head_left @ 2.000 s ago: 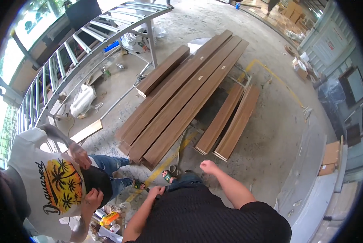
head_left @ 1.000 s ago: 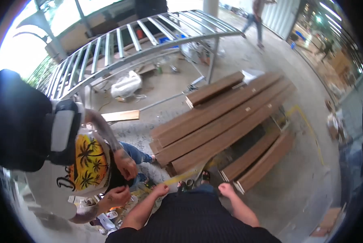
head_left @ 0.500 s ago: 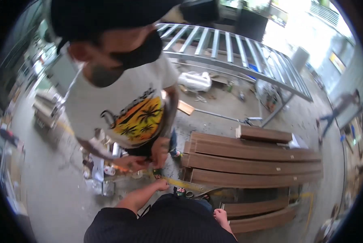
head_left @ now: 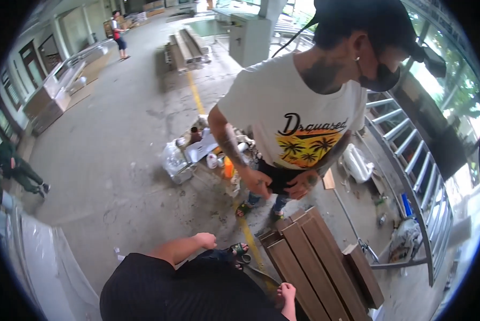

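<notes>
At the far left a sheet of clear plastic wrapping [head_left: 52, 251] lies crumpled along the grey concrete floor [head_left: 117, 160], and a seated person in dark clothes [head_left: 12, 166] rests near the wall. The wearer's left hand [head_left: 205, 240] hangs loosely curled over bare floor, grasping nothing, just left of a sandalled foot [head_left: 239, 249]. Moving right, the stack of long brown grooved composite boards [head_left: 309, 262] lies flat on the floor, its near ends just beside the right hand [head_left: 286, 293], whose fingers seem relaxed and hold nothing, though part of the hand is cut off low in the view. To lift a board well, both hands would want to close under one end, palms up, with feet clear of the painted yellow floor line [head_left: 249, 235]. Beyond the boards stands a co-worker in a white printed T-shirt [head_left: 296, 117], hands at the waist, beside a heap of cans and bags [head_left: 208, 152]. At the right runs a grey steel railing frame [head_left: 411, 182] against bright glazing.
</notes>
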{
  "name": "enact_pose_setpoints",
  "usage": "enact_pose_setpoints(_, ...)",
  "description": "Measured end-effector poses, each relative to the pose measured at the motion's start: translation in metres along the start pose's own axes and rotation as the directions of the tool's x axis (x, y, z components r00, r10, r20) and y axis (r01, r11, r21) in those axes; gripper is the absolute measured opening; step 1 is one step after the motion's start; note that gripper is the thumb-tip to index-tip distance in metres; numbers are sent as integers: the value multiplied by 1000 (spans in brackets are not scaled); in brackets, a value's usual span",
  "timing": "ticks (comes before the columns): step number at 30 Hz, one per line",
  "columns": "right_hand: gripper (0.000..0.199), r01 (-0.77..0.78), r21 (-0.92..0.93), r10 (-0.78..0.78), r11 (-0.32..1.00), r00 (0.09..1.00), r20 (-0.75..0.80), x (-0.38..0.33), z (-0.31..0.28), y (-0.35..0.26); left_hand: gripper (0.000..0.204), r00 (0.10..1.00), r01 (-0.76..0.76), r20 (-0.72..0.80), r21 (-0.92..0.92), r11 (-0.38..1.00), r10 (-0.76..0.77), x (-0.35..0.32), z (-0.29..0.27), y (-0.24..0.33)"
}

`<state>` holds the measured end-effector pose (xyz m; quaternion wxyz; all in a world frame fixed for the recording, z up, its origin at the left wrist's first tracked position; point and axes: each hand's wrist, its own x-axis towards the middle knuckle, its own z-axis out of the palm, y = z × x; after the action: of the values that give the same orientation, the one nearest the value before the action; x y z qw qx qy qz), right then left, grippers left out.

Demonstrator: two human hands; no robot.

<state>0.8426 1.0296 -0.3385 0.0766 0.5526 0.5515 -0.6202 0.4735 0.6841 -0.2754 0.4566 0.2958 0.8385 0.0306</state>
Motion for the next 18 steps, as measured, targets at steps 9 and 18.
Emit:
enact_pose_setpoints(9,16,-49,-154,64,987,993,98,18,35,21,36,950,305,-22,-131,943,-310,-107,81,-47)
enact_pose_setpoints(18,25,214,-404,-121,889,962,245,-25,169,-22,48,938,338,131,-125,933,-322,-112,164,-177)
